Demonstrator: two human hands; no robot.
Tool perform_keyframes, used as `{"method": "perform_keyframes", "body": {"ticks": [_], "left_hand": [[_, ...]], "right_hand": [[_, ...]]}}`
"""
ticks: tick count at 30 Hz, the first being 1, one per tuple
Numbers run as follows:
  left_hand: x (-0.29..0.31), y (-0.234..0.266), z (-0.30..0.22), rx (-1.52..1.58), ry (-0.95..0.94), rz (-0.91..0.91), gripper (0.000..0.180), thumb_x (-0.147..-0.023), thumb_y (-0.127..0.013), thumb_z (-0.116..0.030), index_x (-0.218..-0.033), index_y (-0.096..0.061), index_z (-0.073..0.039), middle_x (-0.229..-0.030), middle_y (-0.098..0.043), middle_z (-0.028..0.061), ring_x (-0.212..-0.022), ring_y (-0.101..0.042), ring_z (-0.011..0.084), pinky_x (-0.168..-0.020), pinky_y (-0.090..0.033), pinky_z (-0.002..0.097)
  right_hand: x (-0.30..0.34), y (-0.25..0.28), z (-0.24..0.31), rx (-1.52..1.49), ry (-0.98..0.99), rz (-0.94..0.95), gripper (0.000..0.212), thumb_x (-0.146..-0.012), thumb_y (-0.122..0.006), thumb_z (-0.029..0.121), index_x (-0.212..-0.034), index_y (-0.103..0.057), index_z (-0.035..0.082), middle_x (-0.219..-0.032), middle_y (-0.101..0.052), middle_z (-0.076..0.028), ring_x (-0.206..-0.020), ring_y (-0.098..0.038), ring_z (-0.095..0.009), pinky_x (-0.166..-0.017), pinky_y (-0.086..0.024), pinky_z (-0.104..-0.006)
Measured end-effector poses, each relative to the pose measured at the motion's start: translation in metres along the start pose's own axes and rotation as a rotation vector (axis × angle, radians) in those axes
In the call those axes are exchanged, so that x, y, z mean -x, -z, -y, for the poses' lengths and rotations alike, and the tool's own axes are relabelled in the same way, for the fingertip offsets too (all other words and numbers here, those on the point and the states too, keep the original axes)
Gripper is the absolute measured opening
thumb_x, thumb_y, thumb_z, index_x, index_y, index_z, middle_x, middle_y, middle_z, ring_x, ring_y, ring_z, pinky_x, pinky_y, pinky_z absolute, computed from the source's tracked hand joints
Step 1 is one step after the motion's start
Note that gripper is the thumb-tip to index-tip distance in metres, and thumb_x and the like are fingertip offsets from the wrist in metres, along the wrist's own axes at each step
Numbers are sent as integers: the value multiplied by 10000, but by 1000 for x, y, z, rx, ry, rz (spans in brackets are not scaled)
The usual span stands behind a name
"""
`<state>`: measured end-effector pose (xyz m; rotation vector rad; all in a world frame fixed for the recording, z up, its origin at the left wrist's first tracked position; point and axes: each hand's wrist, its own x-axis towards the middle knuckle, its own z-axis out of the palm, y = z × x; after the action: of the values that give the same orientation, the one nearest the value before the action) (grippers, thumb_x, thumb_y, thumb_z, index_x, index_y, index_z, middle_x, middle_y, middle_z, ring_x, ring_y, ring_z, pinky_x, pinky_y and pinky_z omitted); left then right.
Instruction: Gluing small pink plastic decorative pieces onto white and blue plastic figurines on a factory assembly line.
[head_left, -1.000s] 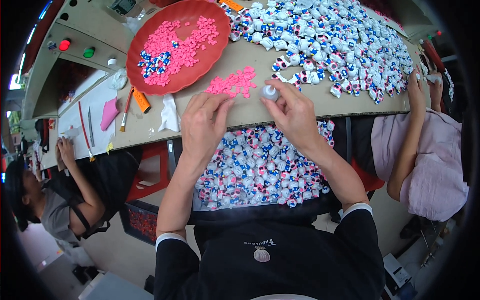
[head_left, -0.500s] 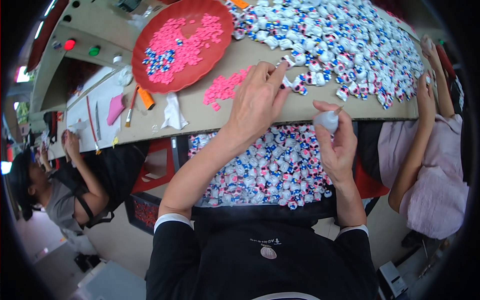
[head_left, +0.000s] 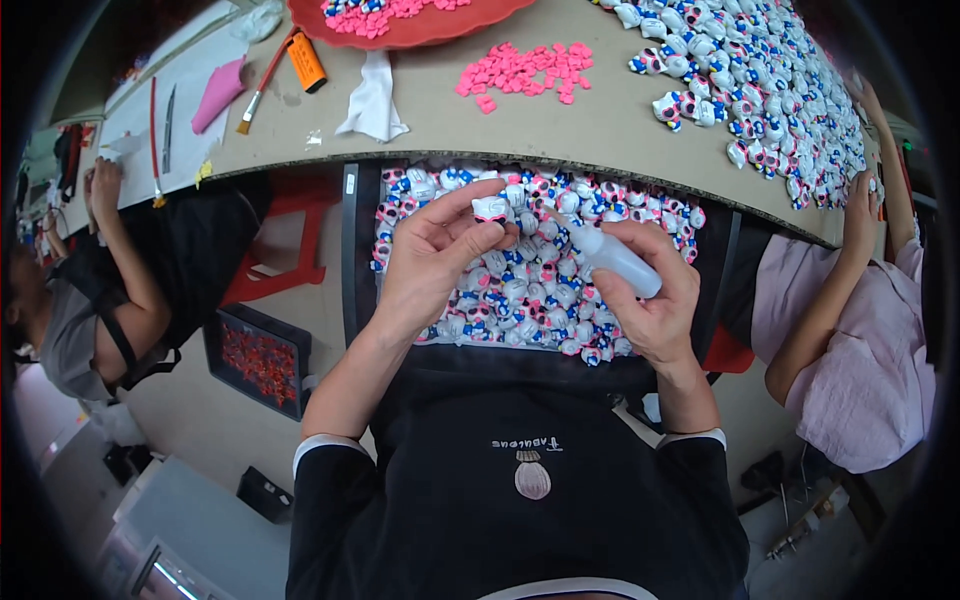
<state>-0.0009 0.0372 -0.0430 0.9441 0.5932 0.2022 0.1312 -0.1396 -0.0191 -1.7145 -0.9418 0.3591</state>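
Observation:
Pinched between the thumb and fingers of my left hand [head_left: 420, 262] is a small white figurine [head_left: 490, 209] with dark and pink details. My right hand [head_left: 660, 305] grips a translucent squeeze bottle [head_left: 627, 264], tilted so its narrow tip points up and left toward the figurine, apart from it. Both hands are above a black tray [head_left: 350, 265] filled with similar white, blue and pink figurines [head_left: 540, 290]. On the table beyond lie small pink pieces [head_left: 525, 72] in a loose patch.
More figurines [head_left: 790, 110] are heaped on the table [head_left: 430, 125] at right. A red scalloped plate [head_left: 430, 38] stands at the far edge of view. White cloth [head_left: 374, 100], an orange box [head_left: 306, 62] and a brush [head_left: 262, 90] lie left. Co-workers sit on both sides.
My left hand has come back from the figurine heap on the table and now holds a figurine over the tray. The bottle has tipped toward it, and the view has shifted downward.

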Motion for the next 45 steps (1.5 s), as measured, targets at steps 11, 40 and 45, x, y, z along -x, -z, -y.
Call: {"method": "perform_keyframes", "body": {"ticks": [11,40,45], "left_hand": [[10,4,9,-80,-83,21,356,-814,-613,36,-1161,-535,16,-993,-645,126,-910,-631,165,-819,-513,275],[5,1,10,-31,-127,-21,362,-803,-634,37,-1154,-555,-3,-933,-653,76,-850,-613,87,-736,-490,196],[5,0,8,-68,-115,-11,358,-803,-629,45,-1151,-553,1,-953,-648,80,-880,-620,111,-760,-498,211]], "right_hand": [[1,-17,0,32,34,15,359,-621,-799,103,-932,-664,-16,-708,-626,-78,-574,-496,-135,-503,-369,-247],[-2,-15,1,58,23,22,336,-643,-793,108,-928,-668,-19,-704,-631,-75,-571,-495,-127,-502,-370,-244],[-3,-14,-2,31,17,5,326,-647,-789,101,-928,-670,-12,-678,-616,-70,-555,-477,-121,-501,-357,-242]]}}
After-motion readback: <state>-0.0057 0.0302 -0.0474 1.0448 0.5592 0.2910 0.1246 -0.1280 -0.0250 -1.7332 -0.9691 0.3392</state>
